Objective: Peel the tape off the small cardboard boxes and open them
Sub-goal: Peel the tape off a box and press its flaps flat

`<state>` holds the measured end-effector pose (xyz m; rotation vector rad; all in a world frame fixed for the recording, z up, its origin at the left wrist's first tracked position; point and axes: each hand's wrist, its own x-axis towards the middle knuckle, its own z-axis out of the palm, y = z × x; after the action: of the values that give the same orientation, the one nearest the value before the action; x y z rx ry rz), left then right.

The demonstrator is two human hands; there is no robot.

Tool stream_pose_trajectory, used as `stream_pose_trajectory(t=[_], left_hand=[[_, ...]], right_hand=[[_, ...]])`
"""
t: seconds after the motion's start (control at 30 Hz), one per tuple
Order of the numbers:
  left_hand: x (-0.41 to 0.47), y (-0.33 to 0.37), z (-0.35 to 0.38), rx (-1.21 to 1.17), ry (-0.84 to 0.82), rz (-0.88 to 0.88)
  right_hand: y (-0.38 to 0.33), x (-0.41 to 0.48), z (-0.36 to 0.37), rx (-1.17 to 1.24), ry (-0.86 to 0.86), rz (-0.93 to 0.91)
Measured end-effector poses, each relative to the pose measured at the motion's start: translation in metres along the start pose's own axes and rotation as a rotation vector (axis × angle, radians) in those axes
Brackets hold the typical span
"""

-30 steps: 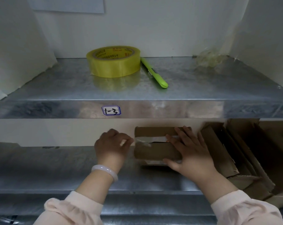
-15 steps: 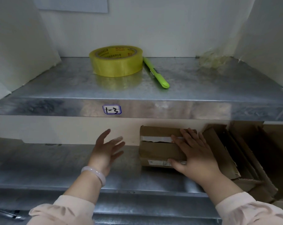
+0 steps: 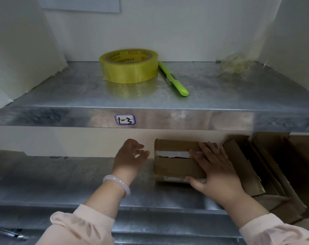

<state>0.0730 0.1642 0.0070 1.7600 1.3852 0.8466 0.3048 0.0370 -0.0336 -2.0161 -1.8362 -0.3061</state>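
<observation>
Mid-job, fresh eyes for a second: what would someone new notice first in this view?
The yellow tape roll on the upper shelf, with a green pen-shaped tool beside it, draws the eye first. On the lower shelf, the right hand lies flat on a small cardboard box with pale tape across its top; the left hand is just beside it, not touching.
</observation>
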Motion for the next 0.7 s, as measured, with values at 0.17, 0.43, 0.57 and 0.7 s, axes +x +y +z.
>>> stream_pose_trajectory(t=[0.17,0.43,0.57,0.7], left_hand=[[-0.003,-0.007,0.009,0.137,-0.239,0.145],[-0.002,0.003,0.022,-0.089,-0.227,0.020],[0.007,-0.005,0.019,0.203,-0.206,0.076],[0.013,-0.016,0.008,0.351,-0.210,0.208]], right_hand=[[-0.011,0.003,0.001,0.028,0.013,-0.024],[-0.013,0.007,0.004,-0.071,-0.076,-0.055],[-0.007,0.006,0.007,-0.062,-0.061,-0.059],[-0.006,0.005,0.009,-0.084,-0.058,-0.082]])
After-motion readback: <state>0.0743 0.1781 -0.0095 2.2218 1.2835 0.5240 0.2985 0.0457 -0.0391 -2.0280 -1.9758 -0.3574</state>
